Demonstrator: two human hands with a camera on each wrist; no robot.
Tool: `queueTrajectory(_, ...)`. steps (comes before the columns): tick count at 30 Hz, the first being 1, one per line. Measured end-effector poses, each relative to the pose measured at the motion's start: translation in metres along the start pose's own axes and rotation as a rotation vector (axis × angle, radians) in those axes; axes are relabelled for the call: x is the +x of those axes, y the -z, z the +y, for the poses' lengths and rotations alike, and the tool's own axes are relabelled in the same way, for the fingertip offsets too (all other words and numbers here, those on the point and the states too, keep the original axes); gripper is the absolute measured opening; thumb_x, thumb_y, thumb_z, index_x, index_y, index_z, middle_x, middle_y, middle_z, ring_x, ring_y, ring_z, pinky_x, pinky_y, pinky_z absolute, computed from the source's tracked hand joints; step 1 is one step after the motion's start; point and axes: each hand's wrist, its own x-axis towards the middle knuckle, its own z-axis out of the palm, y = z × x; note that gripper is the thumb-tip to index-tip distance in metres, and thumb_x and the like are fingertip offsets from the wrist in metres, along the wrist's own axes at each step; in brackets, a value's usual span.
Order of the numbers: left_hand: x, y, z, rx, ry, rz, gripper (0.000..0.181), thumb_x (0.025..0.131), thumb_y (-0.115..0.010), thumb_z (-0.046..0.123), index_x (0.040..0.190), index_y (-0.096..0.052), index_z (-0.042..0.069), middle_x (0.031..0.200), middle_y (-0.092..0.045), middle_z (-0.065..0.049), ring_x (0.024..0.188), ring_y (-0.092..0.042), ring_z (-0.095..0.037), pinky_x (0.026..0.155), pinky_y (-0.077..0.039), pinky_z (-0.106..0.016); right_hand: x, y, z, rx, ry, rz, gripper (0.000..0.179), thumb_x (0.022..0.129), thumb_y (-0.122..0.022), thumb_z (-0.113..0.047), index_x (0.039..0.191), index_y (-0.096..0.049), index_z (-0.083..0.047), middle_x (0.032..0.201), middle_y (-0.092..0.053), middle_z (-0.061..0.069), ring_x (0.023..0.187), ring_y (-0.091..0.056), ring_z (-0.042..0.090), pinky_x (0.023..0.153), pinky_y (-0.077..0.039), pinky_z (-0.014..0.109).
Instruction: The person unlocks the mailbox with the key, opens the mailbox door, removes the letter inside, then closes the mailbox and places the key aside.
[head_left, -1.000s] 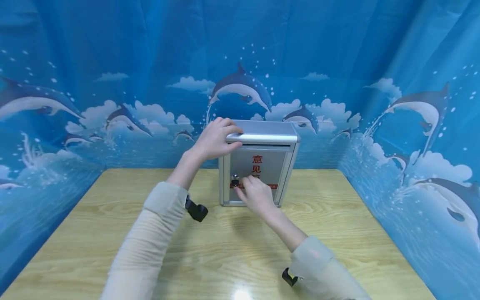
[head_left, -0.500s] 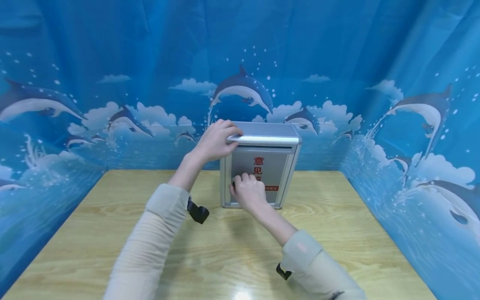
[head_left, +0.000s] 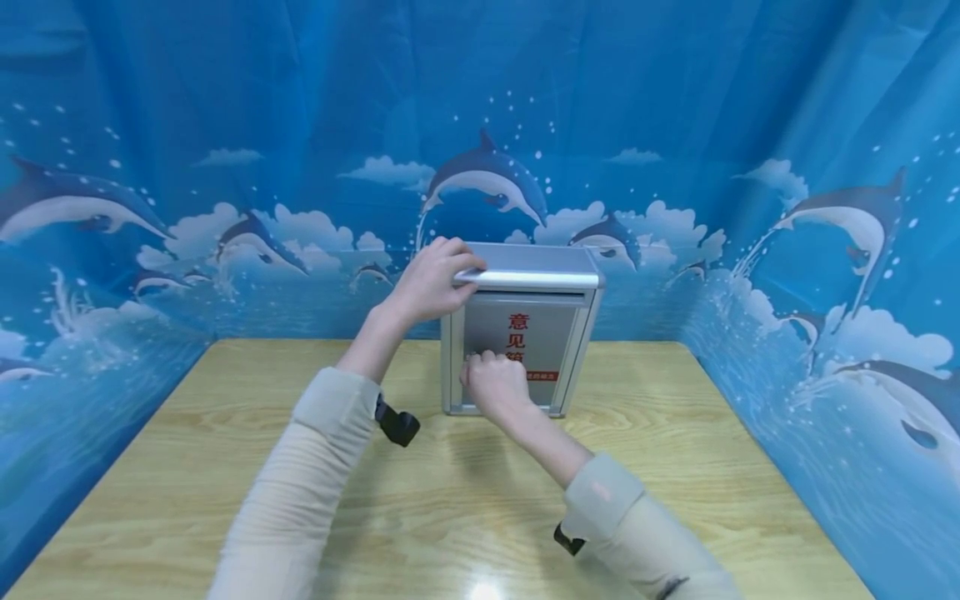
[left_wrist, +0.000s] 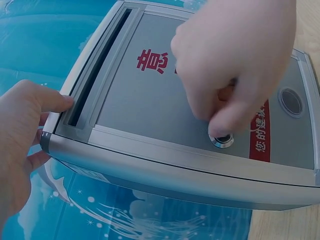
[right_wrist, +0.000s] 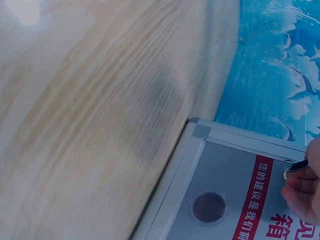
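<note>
A silver metal suggestion box (head_left: pixel 558 333) with red Chinese lettering stands upright on the table, its door shut. My left hand (head_left: pixel 431 279) grips its upper left corner; in the left wrist view, one fingertip rests by the dark slot (left_wrist: pixel 100 67) while other fingers reach round the edge. The right hand (head_left: pixel 495 383) is curled low at the door's left side. It pinches a black-headed key (right_wrist: pixel 300 164) at the round lock (left_wrist: pixel 222 141). From the head, that hand hides both lock and key.
The wood-grain table (head_left: pixel 645 500) spreads around the box. Behind and at both sides hangs a blue dolphin-print curtain (head_left: pixel 300 125). A black wrist camera (head_left: pixel 397 423) is strapped to the left wrist, another (head_left: pixel 568 540) to the right. A round window (left_wrist: pixel 291 102) sits low in the door.
My right hand has moved left onto the black key at the lock, covering it, and its fingers have closed and turned slightly. The left hand keeps its hold on the box corner.
</note>
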Motion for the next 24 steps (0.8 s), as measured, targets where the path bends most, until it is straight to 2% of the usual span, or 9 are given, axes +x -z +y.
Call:
queueTrajectory(7, -0.0003, -0.0015, -0.0004, 0.005, 0.004, 0.009, 0.024, 0.089, -0.062, 0.016, 0.112, -0.067, 0.011, 0.11, -0.058, -0.007, 0.103, -0.049, -0.024, 0.09, -0.039, -0.039, -0.0007, 0.0034, 0.0016, 0.27, -0.215, -0.2, 0.038, 0.093, -0.05, -0.021, 0.055, -0.048, -0.014, 0.05, -0.045, -0.003, 0.039, -0.042, 0.013, 0.035, -0.036, 0.028)
queueTrajectory(12, -0.0001, -0.0019, 0.0003, -0.001, 0.01, 0.009, 0.024, 0.089, -0.061, 0.016, 0.112, -0.066, 0.011, 0.11, -0.058, -0.007, 0.102, -0.048, -0.025, 0.089, -0.039, -0.04, -0.0018, 0.0027, 0.0036, 0.392, -0.321, -0.239, 0.039, 0.093, -0.047, -0.023, 0.056, -0.047, -0.015, 0.049, -0.043, -0.004, 0.04, -0.041, 0.013, 0.036, -0.034, 0.028)
queueTrajectory(19, 0.0014, -0.0011, 0.0005, -0.007, 0.045, -0.016, 0.024, 0.088, -0.063, 0.017, 0.111, -0.066, 0.012, 0.111, -0.057, -0.006, 0.104, -0.047, -0.024, 0.092, -0.038, -0.039, -0.0002, 0.0052, 0.0059, 0.586, -0.431, -0.288, 0.023, 0.093, -0.049, -0.025, 0.082, -0.062, -0.009, 0.058, -0.053, -0.002, 0.043, -0.046, 0.013, 0.04, -0.037, 0.029)
queueTrajectory(24, 0.0033, 0.0014, -0.0002, -0.012, 0.066, -0.04, 0.023, 0.089, -0.061, 0.018, 0.11, -0.066, 0.012, 0.112, -0.056, -0.006, 0.105, -0.047, -0.024, 0.093, -0.037, -0.038, 0.001, 0.0054, 0.0071, 0.679, -0.488, -0.325, 0.022, 0.092, -0.052, -0.027, 0.087, -0.063, -0.009, 0.057, -0.054, -0.002, 0.044, -0.046, 0.013, 0.042, -0.037, 0.029)
